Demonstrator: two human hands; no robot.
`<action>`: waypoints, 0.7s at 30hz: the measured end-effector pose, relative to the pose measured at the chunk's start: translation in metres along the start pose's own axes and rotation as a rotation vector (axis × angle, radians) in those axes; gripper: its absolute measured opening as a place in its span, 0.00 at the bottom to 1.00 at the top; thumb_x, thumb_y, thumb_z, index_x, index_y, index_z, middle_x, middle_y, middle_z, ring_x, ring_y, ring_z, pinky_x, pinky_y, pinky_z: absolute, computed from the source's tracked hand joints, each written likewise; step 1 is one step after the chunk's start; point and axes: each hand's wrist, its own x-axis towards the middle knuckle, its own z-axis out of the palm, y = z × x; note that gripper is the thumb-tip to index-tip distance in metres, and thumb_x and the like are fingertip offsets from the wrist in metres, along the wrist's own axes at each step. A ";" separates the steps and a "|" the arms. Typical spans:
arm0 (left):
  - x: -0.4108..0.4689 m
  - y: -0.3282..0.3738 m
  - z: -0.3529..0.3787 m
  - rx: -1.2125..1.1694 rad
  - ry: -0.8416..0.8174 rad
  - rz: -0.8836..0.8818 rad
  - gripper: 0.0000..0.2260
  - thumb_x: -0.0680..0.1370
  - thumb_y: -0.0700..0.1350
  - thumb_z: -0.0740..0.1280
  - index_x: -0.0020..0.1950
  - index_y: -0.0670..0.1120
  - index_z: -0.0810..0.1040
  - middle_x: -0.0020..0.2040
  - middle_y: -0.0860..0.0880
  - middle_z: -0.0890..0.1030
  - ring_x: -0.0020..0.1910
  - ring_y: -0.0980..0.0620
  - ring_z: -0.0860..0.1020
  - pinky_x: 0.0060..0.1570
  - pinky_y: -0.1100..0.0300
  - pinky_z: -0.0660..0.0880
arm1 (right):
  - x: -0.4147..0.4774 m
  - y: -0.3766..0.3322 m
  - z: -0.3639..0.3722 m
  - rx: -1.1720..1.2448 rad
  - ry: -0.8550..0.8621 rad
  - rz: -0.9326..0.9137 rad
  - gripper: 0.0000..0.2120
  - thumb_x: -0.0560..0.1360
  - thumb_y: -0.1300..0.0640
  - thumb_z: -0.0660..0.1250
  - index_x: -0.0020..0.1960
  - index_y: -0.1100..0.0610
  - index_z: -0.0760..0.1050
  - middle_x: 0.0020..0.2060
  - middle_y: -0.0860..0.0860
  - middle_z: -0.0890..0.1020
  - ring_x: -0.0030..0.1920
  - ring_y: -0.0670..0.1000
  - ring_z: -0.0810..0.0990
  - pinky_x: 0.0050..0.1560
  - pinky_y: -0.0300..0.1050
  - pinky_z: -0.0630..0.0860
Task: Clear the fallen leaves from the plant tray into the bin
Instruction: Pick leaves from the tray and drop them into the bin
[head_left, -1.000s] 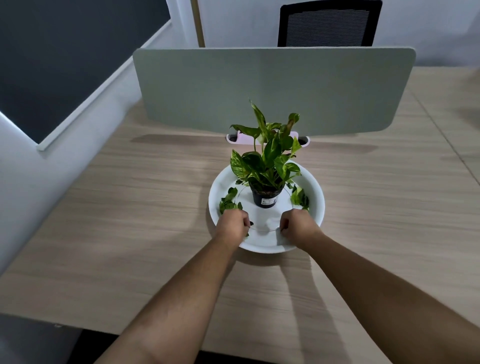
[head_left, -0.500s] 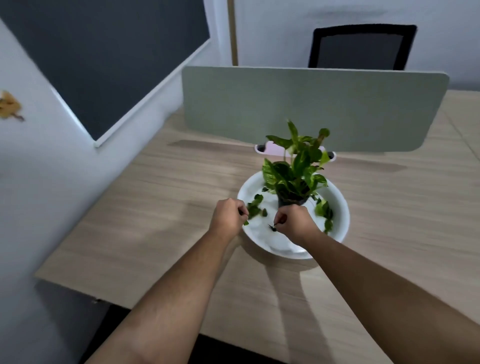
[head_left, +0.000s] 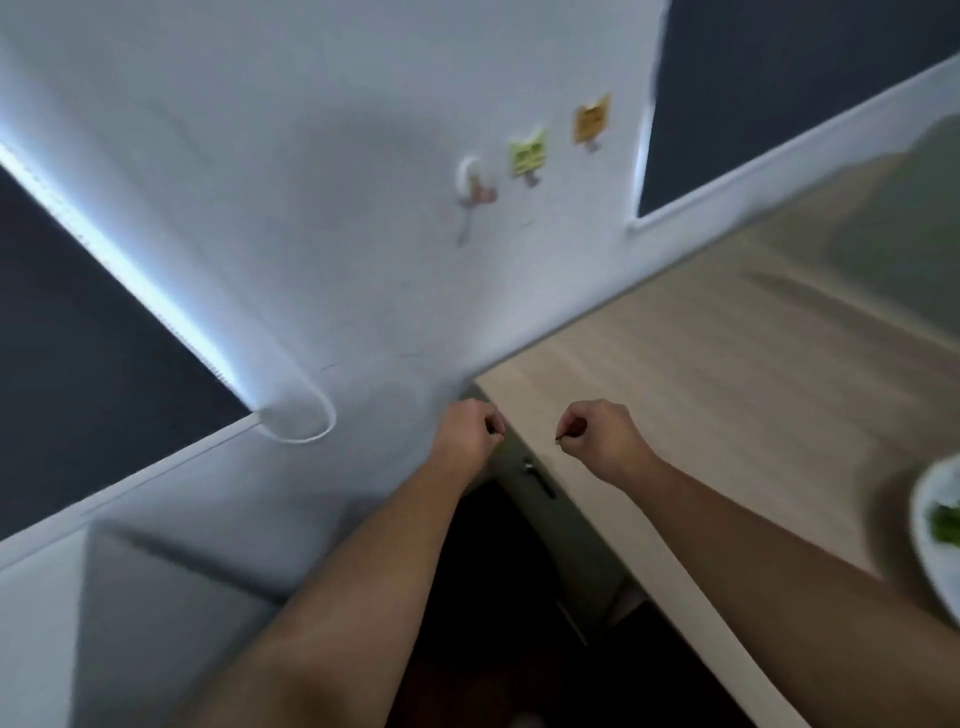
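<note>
My left hand (head_left: 469, 431) is closed in a fist just past the desk's left corner, with a dark scrap of leaf showing between the fingers. My right hand (head_left: 597, 436) is a fist over the desk corner, and a thin green leaf stem (head_left: 559, 439) sticks out of it. The white plant tray (head_left: 935, 540) is cut off at the right edge, with a green fallen leaf (head_left: 945, 522) lying in it. The plant itself and any bin are out of view. The picture is motion-blurred.
The wooden desk (head_left: 727, 374) runs to the right, its corner between my hands. A white wall (head_left: 311, 208) with hooks and sticky notes (head_left: 527, 156) stands ahead. Under the desk edge are a cabinet with a dark handle (head_left: 540, 483) and dark floor space.
Both fists lifted off the tray and moved left with leaf bits. The view swung sharply left, so the tray slid to the right edge and the plant left the frame.
</note>
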 end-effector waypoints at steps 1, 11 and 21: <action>-0.001 -0.024 -0.007 0.005 0.006 -0.039 0.06 0.71 0.36 0.69 0.45 0.40 0.83 0.47 0.43 0.85 0.49 0.46 0.82 0.46 0.62 0.73 | 0.009 -0.012 0.020 -0.015 -0.036 -0.025 0.05 0.67 0.68 0.68 0.40 0.61 0.81 0.34 0.56 0.80 0.36 0.52 0.76 0.29 0.29 0.68; -0.004 -0.195 0.030 -0.048 -0.110 -0.279 0.04 0.70 0.36 0.69 0.42 0.41 0.83 0.45 0.41 0.85 0.46 0.43 0.82 0.46 0.58 0.75 | 0.071 -0.020 0.182 -0.153 -0.267 0.020 0.05 0.68 0.66 0.67 0.40 0.59 0.80 0.37 0.55 0.82 0.37 0.50 0.77 0.39 0.36 0.69; 0.017 -0.239 0.067 0.001 -0.055 -0.307 0.10 0.76 0.54 0.65 0.52 0.52 0.81 0.50 0.48 0.85 0.52 0.46 0.81 0.48 0.56 0.75 | 0.095 0.017 0.236 -0.182 -0.302 0.142 0.13 0.72 0.60 0.69 0.56 0.58 0.77 0.55 0.57 0.80 0.54 0.56 0.79 0.54 0.44 0.73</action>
